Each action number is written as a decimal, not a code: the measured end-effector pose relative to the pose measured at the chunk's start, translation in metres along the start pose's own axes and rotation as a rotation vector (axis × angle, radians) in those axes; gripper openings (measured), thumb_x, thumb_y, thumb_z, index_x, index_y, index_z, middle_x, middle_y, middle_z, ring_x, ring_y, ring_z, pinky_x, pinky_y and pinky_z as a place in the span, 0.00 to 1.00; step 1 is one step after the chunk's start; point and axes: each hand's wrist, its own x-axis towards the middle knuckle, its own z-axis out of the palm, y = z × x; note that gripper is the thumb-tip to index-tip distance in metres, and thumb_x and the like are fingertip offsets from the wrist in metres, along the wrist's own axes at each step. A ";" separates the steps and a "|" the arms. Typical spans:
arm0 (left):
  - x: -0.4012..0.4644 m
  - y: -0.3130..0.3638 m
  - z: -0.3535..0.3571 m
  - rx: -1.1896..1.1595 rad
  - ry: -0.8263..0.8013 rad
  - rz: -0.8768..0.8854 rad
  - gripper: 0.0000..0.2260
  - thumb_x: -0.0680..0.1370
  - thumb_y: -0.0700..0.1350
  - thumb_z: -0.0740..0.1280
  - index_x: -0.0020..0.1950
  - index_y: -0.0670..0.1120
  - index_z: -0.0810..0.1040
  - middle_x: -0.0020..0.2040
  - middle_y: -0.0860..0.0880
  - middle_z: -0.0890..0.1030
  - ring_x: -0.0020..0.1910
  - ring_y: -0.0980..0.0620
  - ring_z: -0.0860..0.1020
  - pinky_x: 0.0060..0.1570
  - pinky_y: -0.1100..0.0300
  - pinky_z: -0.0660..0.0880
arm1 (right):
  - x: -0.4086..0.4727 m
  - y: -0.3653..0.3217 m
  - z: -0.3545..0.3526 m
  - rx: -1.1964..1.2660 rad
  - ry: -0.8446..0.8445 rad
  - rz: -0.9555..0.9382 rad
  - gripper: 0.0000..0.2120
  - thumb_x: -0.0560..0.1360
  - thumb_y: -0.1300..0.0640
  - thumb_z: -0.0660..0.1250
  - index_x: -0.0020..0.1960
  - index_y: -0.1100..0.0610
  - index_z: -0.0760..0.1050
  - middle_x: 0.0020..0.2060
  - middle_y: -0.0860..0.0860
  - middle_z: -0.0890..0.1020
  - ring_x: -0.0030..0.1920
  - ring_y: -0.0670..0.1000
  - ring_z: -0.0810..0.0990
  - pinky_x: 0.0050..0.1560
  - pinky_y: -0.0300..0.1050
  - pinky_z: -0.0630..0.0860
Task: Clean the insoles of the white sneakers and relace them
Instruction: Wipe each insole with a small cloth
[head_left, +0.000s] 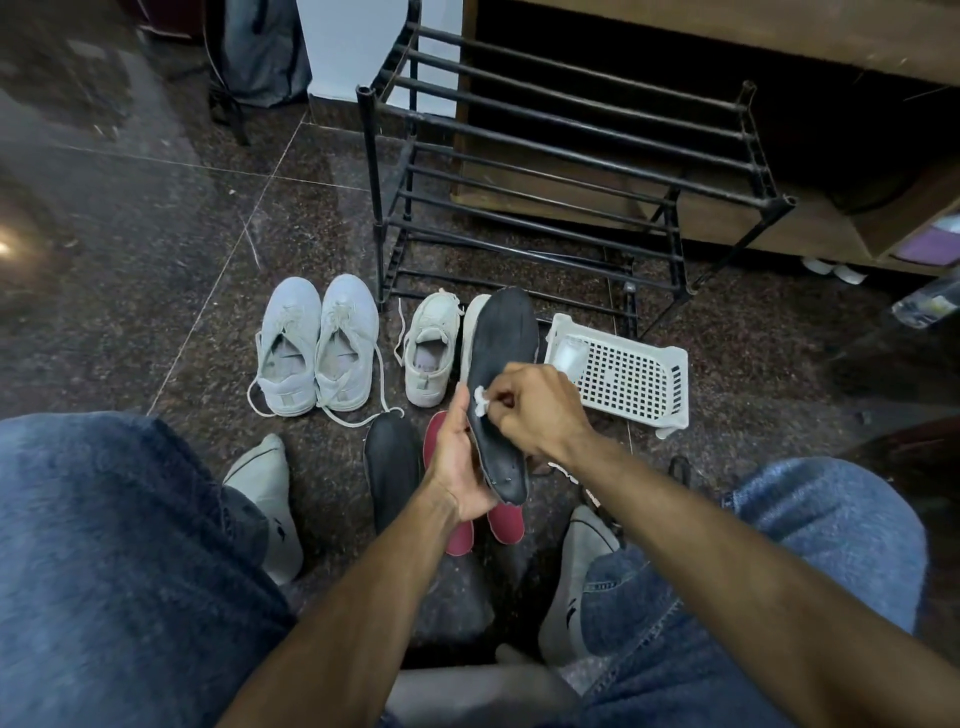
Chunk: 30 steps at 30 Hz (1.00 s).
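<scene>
Cleaning in progress: left hand (460, 457) grips the dark insole (501, 395) upright above the floor; right hand (530, 410) pinches a white wipe (480, 402) against it. Far white sneakers (319, 345) show loose laces; relacing remains.

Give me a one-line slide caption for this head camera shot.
Left hand holds a black insole while the right hand wipes it with a white wad, sneakers waiting.

A dark speckled stone floor (156, 218) carries everything. On it stand a pair of white sneakers (317, 345) with loose laces, a second white sneaker (431, 348) just beside them, a black insole (392, 467) and two red insoles (467, 530) nearer the person, a white perforated basket (623, 374), and a black shoe rack (571, 171).
</scene>
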 end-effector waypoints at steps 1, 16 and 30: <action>0.001 0.002 -0.002 -0.005 -0.003 -0.005 0.29 0.76 0.67 0.60 0.53 0.44 0.84 0.52 0.41 0.83 0.49 0.43 0.82 0.53 0.49 0.77 | -0.006 -0.003 0.002 0.025 -0.022 -0.026 0.09 0.71 0.58 0.65 0.46 0.53 0.84 0.42 0.47 0.82 0.42 0.53 0.80 0.44 0.47 0.77; 0.005 0.002 -0.007 0.013 0.036 -0.029 0.32 0.75 0.69 0.60 0.48 0.41 0.85 0.48 0.41 0.83 0.48 0.44 0.82 0.55 0.50 0.74 | -0.016 -0.008 0.006 -0.026 -0.087 -0.120 0.10 0.72 0.57 0.64 0.48 0.52 0.83 0.43 0.47 0.81 0.43 0.54 0.80 0.45 0.50 0.78; 0.006 0.015 -0.013 -0.037 0.032 0.119 0.37 0.75 0.70 0.56 0.55 0.37 0.80 0.49 0.39 0.82 0.47 0.43 0.81 0.51 0.50 0.79 | -0.050 -0.010 0.018 0.105 -0.196 -0.029 0.12 0.72 0.61 0.65 0.51 0.53 0.84 0.48 0.45 0.83 0.45 0.49 0.81 0.55 0.46 0.77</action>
